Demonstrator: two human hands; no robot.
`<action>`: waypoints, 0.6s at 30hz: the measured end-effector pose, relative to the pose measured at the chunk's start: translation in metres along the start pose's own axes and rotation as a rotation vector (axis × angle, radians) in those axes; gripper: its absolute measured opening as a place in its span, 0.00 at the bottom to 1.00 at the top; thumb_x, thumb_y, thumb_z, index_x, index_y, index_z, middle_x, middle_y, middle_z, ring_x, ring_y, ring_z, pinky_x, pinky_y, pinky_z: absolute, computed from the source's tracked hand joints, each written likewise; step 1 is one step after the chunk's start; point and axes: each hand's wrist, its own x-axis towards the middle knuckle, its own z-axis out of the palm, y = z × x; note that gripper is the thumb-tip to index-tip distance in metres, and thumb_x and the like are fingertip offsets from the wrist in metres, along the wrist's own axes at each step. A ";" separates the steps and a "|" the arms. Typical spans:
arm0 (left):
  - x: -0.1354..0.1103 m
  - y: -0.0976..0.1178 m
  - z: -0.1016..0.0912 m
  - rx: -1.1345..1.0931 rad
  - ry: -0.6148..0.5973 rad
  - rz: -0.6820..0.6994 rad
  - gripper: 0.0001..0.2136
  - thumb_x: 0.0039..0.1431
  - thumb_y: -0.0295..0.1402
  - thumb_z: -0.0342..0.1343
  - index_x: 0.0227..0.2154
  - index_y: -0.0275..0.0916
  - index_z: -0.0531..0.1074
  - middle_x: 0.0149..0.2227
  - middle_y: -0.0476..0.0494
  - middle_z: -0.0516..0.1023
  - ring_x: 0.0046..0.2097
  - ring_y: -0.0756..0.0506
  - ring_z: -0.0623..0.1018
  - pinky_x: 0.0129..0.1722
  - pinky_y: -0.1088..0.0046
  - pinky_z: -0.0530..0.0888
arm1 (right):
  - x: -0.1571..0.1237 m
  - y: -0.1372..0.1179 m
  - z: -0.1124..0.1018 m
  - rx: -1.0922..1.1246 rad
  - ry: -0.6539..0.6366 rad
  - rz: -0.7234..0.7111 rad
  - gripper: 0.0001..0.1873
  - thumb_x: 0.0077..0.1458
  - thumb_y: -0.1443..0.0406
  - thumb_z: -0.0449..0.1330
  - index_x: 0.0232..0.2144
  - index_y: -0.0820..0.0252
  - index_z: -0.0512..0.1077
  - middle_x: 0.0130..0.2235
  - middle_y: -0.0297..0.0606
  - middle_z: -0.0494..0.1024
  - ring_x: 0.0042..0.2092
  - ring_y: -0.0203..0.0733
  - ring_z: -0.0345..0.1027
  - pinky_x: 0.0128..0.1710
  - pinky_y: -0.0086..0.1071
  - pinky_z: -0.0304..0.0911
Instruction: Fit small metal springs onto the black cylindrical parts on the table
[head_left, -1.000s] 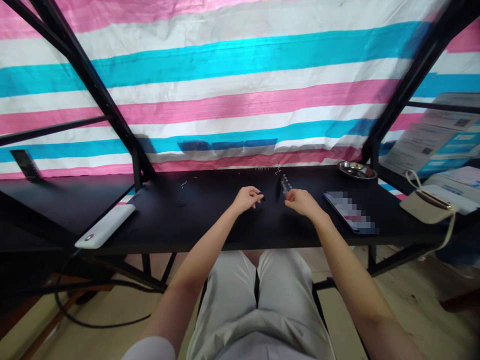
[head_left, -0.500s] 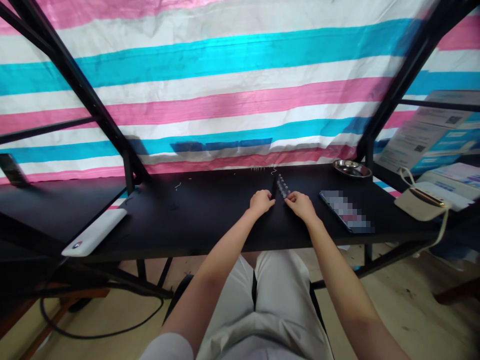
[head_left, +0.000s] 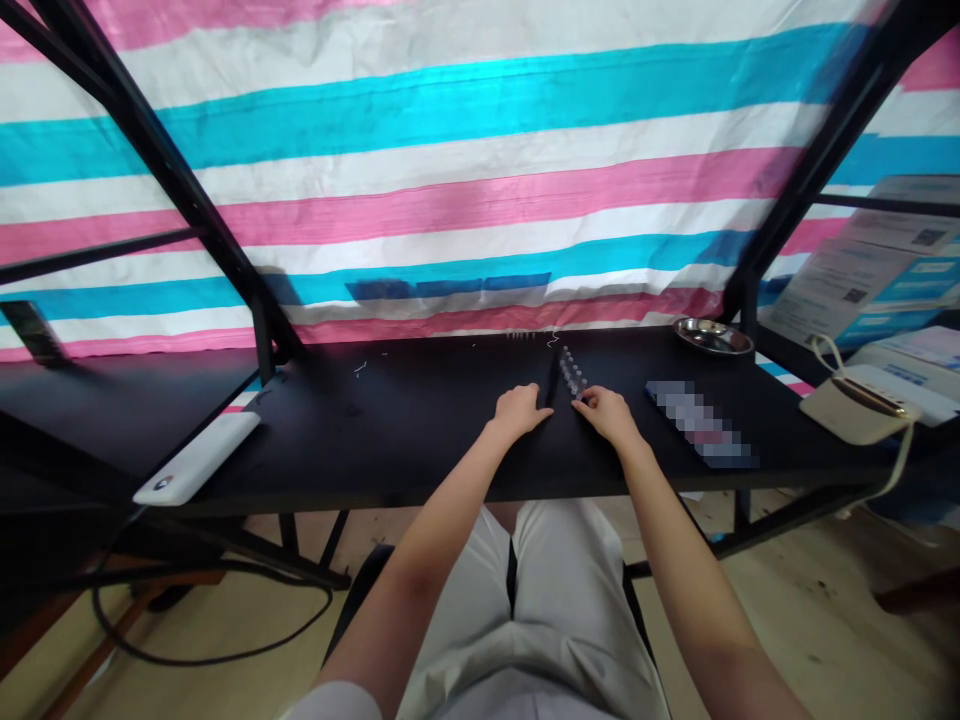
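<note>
My left hand (head_left: 519, 412) rests low over the black table, thumb and fingers closed about the lower end of a thin black strip (head_left: 554, 376). The strip is hard to make out against the dark tabletop. Just to its right lies a clear strip with rows of small round bumps (head_left: 572, 370), slanting away from me. My right hand (head_left: 606, 412) pinches the near end of that clear strip between thumb and fingers. Beyond both strips, a row of small pale pieces (head_left: 520, 335) and a thin white curl (head_left: 553, 339) are at the table's back edge.
A shiny metal dish (head_left: 712, 338) stands at the back right, with a blurred-out phone-like slab (head_left: 701, 425) nearer. A cream pouch (head_left: 855, 408) sits at the right end. On the left lies a white oblong device (head_left: 199, 458). Black frame posts (head_left: 180, 190) flank the striped sheet.
The view has shifted slightly. My left thumb and fingers sit a little farther apart beside the black strip; my right hand keeps its pinch on the clear strip.
</note>
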 end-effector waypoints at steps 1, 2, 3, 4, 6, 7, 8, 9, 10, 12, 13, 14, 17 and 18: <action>-0.002 0.000 0.000 0.004 0.020 0.011 0.21 0.51 0.44 0.55 0.46 0.38 0.68 0.40 0.38 0.76 0.41 0.39 0.75 0.38 0.67 0.70 | 0.000 0.000 0.000 0.000 0.002 0.003 0.14 0.49 0.57 0.58 0.35 0.60 0.72 0.26 0.35 0.74 0.30 0.38 0.67 0.29 0.28 0.55; -0.004 0.001 -0.001 0.003 0.039 0.026 0.20 0.52 0.43 0.54 0.47 0.39 0.67 0.39 0.39 0.76 0.41 0.40 0.76 0.38 0.67 0.70 | 0.000 0.000 0.001 -0.001 0.004 0.005 0.14 0.49 0.57 0.58 0.35 0.60 0.72 0.26 0.35 0.74 0.30 0.38 0.67 0.29 0.28 0.55; -0.006 0.002 -0.001 -0.002 0.056 0.046 0.20 0.54 0.42 0.53 0.48 0.40 0.67 0.39 0.40 0.76 0.40 0.41 0.76 0.38 0.68 0.70 | -0.001 0.000 0.001 -0.004 0.006 0.005 0.14 0.49 0.57 0.58 0.35 0.60 0.72 0.26 0.35 0.74 0.30 0.38 0.67 0.29 0.28 0.55; -0.007 0.002 -0.002 -0.009 0.068 0.068 0.19 0.55 0.41 0.52 0.49 0.41 0.66 0.39 0.41 0.76 0.40 0.42 0.76 0.38 0.69 0.70 | -0.001 -0.001 0.001 -0.005 0.008 0.006 0.14 0.49 0.57 0.58 0.35 0.60 0.72 0.26 0.35 0.74 0.30 0.38 0.67 0.29 0.28 0.55; -0.008 0.003 -0.003 -0.011 0.087 0.109 0.18 0.56 0.40 0.50 0.50 0.44 0.65 0.38 0.43 0.76 0.39 0.44 0.76 0.38 0.71 0.70 | -0.001 -0.001 0.001 -0.011 0.015 0.002 0.14 0.49 0.57 0.58 0.35 0.60 0.72 0.26 0.35 0.74 0.30 0.38 0.67 0.29 0.28 0.55; -0.008 0.004 -0.004 -0.004 0.094 0.124 0.19 0.57 0.39 0.50 0.51 0.45 0.64 0.38 0.44 0.76 0.39 0.45 0.76 0.38 0.71 0.70 | -0.001 -0.002 0.000 -0.015 0.019 -0.001 0.14 0.49 0.57 0.58 0.35 0.60 0.72 0.27 0.35 0.74 0.30 0.38 0.67 0.29 0.28 0.55; -0.008 0.004 -0.004 0.010 0.096 0.136 0.19 0.57 0.39 0.49 0.52 0.45 0.64 0.38 0.44 0.76 0.40 0.45 0.75 0.38 0.71 0.70 | -0.002 -0.002 0.000 -0.019 0.022 -0.003 0.14 0.49 0.57 0.58 0.35 0.60 0.72 0.27 0.35 0.74 0.30 0.38 0.67 0.29 0.28 0.55; -0.008 0.004 -0.003 0.029 0.093 0.145 0.20 0.58 0.39 0.49 0.53 0.46 0.63 0.38 0.44 0.76 0.40 0.44 0.75 0.38 0.71 0.70 | -0.002 -0.003 0.000 -0.022 0.025 -0.003 0.14 0.49 0.57 0.58 0.35 0.60 0.72 0.27 0.35 0.74 0.30 0.38 0.67 0.30 0.28 0.55; -0.007 0.005 -0.003 0.050 0.086 0.152 0.20 0.58 0.38 0.49 0.54 0.46 0.63 0.38 0.44 0.76 0.40 0.44 0.75 0.39 0.70 0.70 | -0.002 -0.003 0.000 -0.026 0.025 0.000 0.14 0.49 0.57 0.58 0.35 0.60 0.72 0.28 0.35 0.74 0.31 0.38 0.67 0.30 0.28 0.55; -0.005 0.006 -0.001 0.084 0.084 0.165 0.20 0.58 0.36 0.48 0.54 0.46 0.63 0.40 0.43 0.76 0.41 0.44 0.75 0.39 0.69 0.70 | -0.002 -0.005 0.000 -0.039 0.021 0.011 0.13 0.49 0.57 0.58 0.35 0.59 0.72 0.28 0.35 0.74 0.31 0.38 0.68 0.30 0.28 0.55; -0.004 0.006 -0.001 0.090 0.094 0.173 0.19 0.59 0.35 0.48 0.53 0.45 0.64 0.41 0.42 0.75 0.41 0.44 0.75 0.39 0.69 0.70 | -0.002 -0.006 -0.001 -0.049 0.018 0.018 0.13 0.50 0.57 0.58 0.35 0.59 0.72 0.28 0.35 0.74 0.32 0.39 0.68 0.30 0.28 0.55; -0.003 0.006 0.000 0.086 0.113 0.184 0.18 0.59 0.34 0.48 0.52 0.45 0.65 0.41 0.42 0.75 0.41 0.44 0.75 0.39 0.69 0.70 | -0.002 -0.007 -0.001 -0.064 0.015 0.022 0.13 0.50 0.57 0.57 0.35 0.59 0.72 0.28 0.35 0.75 0.32 0.39 0.68 0.30 0.28 0.55; -0.002 0.002 0.001 0.017 0.193 0.215 0.13 0.58 0.33 0.49 0.45 0.45 0.71 0.41 0.45 0.74 0.40 0.46 0.75 0.37 0.72 0.69 | -0.004 -0.012 -0.003 -0.139 0.005 0.008 0.11 0.53 0.58 0.55 0.35 0.58 0.71 0.29 0.37 0.75 0.34 0.40 0.68 0.30 0.29 0.55; -0.002 -0.002 0.001 -0.023 0.227 0.218 0.11 0.57 0.34 0.50 0.42 0.45 0.72 0.40 0.46 0.74 0.38 0.47 0.74 0.36 0.73 0.69 | -0.005 -0.013 -0.004 -0.173 0.000 -0.001 0.11 0.54 0.59 0.54 0.35 0.58 0.71 0.30 0.37 0.75 0.34 0.40 0.68 0.30 0.29 0.54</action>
